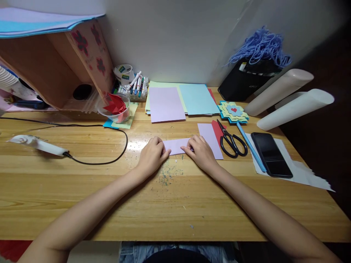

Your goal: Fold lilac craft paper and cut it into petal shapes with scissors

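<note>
A small folded strip of lilac paper [177,145] lies flat on the wooden desk [175,204]. My left hand [152,154] presses its left end with curled fingers. My right hand [200,151] pinches its right end, fingers closed on the edge. Just right of my right hand lie another lilac sheet [211,138] and a red scrap [217,129]. Black scissors [232,141] rest beside them.
Stacked lilac, light-blue and green sheets [181,99] sit at the back. A clear bowl with red paper [116,107], markers [135,87], a glue gun [38,143] with black cord, a paper flower [233,111], a blue stick [251,146], a phone [271,154], white rolls [293,104] and a cardboard box [60,65] surround them.
</note>
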Motion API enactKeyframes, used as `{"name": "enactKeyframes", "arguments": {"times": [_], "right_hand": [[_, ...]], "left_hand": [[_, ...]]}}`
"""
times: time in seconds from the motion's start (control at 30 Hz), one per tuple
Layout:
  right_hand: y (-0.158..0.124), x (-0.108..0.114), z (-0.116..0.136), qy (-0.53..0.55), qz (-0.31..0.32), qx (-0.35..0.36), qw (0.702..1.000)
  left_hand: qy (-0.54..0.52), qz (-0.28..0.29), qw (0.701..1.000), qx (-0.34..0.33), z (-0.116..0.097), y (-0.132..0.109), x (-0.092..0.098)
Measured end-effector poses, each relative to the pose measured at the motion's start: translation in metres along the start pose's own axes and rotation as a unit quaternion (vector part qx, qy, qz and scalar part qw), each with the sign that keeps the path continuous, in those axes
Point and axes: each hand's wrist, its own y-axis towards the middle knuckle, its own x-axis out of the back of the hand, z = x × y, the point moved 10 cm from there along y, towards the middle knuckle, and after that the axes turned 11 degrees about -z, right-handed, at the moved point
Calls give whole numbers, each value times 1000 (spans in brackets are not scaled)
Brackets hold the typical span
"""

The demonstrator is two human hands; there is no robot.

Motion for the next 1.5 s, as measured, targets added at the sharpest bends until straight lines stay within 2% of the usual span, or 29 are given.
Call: {"name": "enactKeyframes", "arguments": {"times": [0.1, 0.2, 0.33, 0.37, 0.43, 0.53, 0.6, 0.73, 0.93, 1.33, 1.5], "right_hand": [[-1, 0, 0, -6, -4, 3, 1000], [-1, -1, -1, -19, -2, 0, 1000], [0, 2, -1, -19, -10, 0, 1000], [0, 4, 1, -13, -13, 18, 1000], [-3, 7, 15, 8, -7, 101, 995], [-19, 5, 42, 38, 39, 264, 963], [-27, 2, 50, 44, 67, 312, 947], [-25, 2, 50, 68, 64, 295, 951], [-19, 15, 39, 157, 41, 247, 955], [-15, 30, 22, 144, 47, 227, 962], [-18, 31, 11, 144, 46, 224, 963]], "left_hand": [[-14, -6, 999, -46, -8, 1, 0], [-9, 41, 992, -121, -21, -1, -8], [4, 98, 984, -149, -22, -3, -16], [4, 102, 983, -151, -21, -4, -16], [7, 104, 982, -155, -20, -4, -15], [5, 107, 982, -153, -20, -5, -15], [1, 109, 983, -146, -20, -6, -15], [-6, 114, 985, -129, -18, -5, -15], [-32, 154, 980, -122, -14, -6, -20], [-83, 228, 960, -137, -11, -9, -19], [-65, 221, 963, -142, -9, -13, -20]]}}
